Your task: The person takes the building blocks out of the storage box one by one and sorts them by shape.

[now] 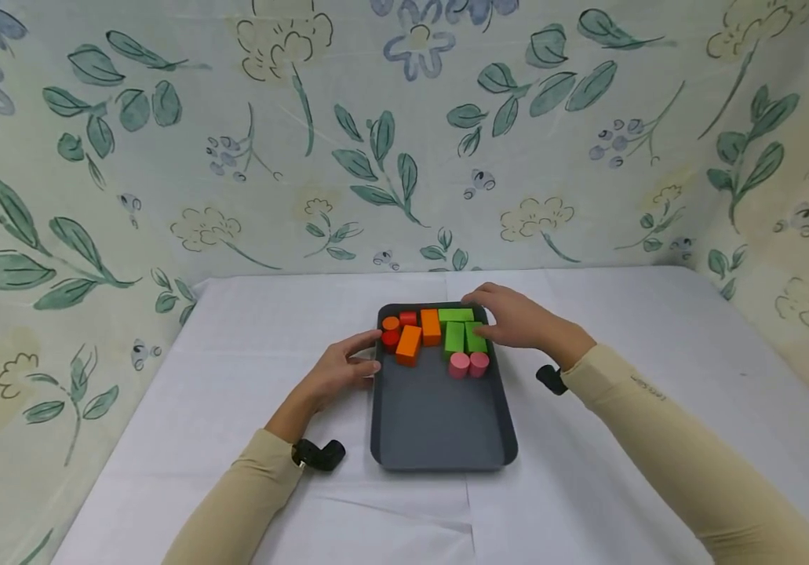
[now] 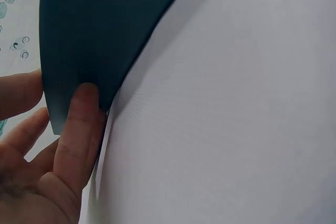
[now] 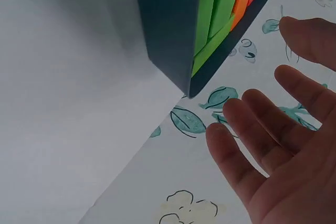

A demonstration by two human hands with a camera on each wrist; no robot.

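A dark grey tray point(image 1: 439, 424) lies on the white cloth, with colored blocks grouped in its far half. At its left rim is my left hand point(image 1: 337, 369); the fingertips touch the tray's outer wall point(image 2: 105, 24) and are fairly straight. By the far right corner, my right hand point(image 1: 517, 318) has its fingers spread, holding nothing. Its thumb is near a green block point(image 1: 475, 337). Green blocks point(image 3: 226, 3) also show over the rim in the right wrist view. Two pink cylinders point(image 1: 459, 365) stand just in front of the green ones.
Left of the green blocks are two orange blocks point(image 1: 409, 345), a red block point(image 1: 408, 318), an orange cylinder point(image 1: 391, 322) and a red cylinder point(image 1: 390, 340). White cloth point(image 1: 249, 369) covers the table. A floral curtain point(image 1: 404, 157) hangs behind it.
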